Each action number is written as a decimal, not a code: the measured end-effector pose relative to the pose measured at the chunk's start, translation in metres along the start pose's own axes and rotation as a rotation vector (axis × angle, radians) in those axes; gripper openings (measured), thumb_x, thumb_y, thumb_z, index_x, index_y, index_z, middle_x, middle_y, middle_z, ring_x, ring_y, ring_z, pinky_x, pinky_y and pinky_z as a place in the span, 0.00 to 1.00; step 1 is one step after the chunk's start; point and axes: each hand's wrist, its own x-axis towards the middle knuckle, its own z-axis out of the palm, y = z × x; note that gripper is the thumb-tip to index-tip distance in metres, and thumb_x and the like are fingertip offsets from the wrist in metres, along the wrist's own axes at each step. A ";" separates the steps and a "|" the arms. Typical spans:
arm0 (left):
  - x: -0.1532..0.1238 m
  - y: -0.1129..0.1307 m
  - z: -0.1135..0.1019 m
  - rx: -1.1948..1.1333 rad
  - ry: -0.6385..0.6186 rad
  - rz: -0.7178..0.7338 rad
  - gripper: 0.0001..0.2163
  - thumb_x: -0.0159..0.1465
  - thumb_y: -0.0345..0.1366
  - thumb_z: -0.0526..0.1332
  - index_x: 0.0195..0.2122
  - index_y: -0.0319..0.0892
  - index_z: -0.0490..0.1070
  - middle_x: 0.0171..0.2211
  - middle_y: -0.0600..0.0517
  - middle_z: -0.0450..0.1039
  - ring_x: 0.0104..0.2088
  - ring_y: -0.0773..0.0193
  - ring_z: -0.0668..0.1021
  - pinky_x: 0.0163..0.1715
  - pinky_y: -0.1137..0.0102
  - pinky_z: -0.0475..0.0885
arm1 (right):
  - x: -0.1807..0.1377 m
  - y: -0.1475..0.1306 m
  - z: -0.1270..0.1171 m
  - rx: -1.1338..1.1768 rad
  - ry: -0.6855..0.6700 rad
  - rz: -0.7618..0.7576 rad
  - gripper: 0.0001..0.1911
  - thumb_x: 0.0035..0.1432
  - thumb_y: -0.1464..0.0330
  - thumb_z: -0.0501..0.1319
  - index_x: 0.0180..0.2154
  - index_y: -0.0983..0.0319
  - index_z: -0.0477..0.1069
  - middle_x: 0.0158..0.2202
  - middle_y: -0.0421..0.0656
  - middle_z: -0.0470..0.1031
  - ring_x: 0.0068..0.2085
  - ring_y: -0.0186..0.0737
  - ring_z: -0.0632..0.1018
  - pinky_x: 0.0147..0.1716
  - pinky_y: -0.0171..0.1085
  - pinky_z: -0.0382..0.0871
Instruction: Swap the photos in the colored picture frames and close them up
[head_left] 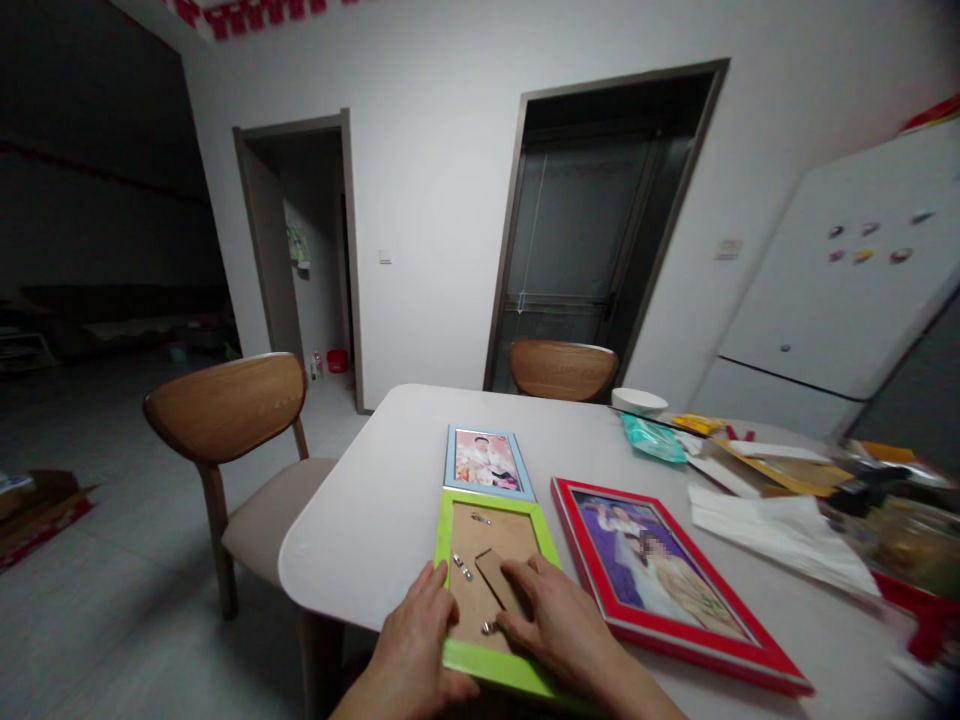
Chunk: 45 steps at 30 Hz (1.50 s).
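Head view. A green frame point(491, 590) is shown face-down at the lower centre of the picture, on the near edge of a white bench point(375, 500); its brown backing board point(480, 560) is turned upward. The frame's long axis runs away from the viewer, toward the upper centre. The left hand point(420, 640) is laid flat on the frame's lower left border, fingers extended and holding nothing. The right hand point(551, 625) is pressed on the backing, fingers point(517, 580) spread over the stand flap point(496, 575), with the thumb touching a metal clip point(487, 627) at the board's lower edge; nothing is gripped. A second clip point(463, 567) is seen just ahead of the left fingertips, a third point(480, 518) near the far edge. Both hands are on the frame; the right is nearer the flap. Just beyond, a blue frame point(487, 460) lies face-up; to the right, a red frame point(667, 580) lies face-up. Papers point(780, 530) and a bowl point(637, 402) are gathered at the right. Two chairs point(232, 410), doorways and a fridge point(847, 290) fill the dim room.
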 end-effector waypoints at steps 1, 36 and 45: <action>0.000 0.000 0.001 -0.009 0.002 -0.002 0.26 0.34 0.36 0.70 0.36 0.39 0.65 0.56 0.41 0.50 0.57 0.53 0.52 0.53 0.61 0.54 | 0.000 0.000 0.001 0.018 0.009 0.003 0.21 0.43 0.65 0.56 0.43 0.60 0.66 0.36 0.45 0.68 0.38 0.40 0.70 0.35 0.33 0.60; -0.003 -0.095 -0.057 -0.579 0.327 -0.322 0.11 0.52 0.39 0.54 0.35 0.40 0.64 0.24 0.55 0.70 0.28 0.63 0.72 0.26 0.74 0.64 | 0.001 0.030 0.003 -0.210 -0.013 0.160 0.25 0.48 0.72 0.49 0.50 0.70 0.58 0.41 0.55 0.68 0.39 0.46 0.72 0.39 0.39 0.62; -0.005 -0.067 -0.062 -0.285 0.430 -0.292 0.17 0.49 0.32 0.56 0.42 0.37 0.64 0.48 0.44 0.63 0.50 0.56 0.64 0.51 0.65 0.54 | 0.014 0.038 -0.005 0.016 0.122 0.204 0.28 0.42 0.74 0.50 0.49 0.72 0.57 0.42 0.57 0.69 0.41 0.45 0.72 0.40 0.38 0.61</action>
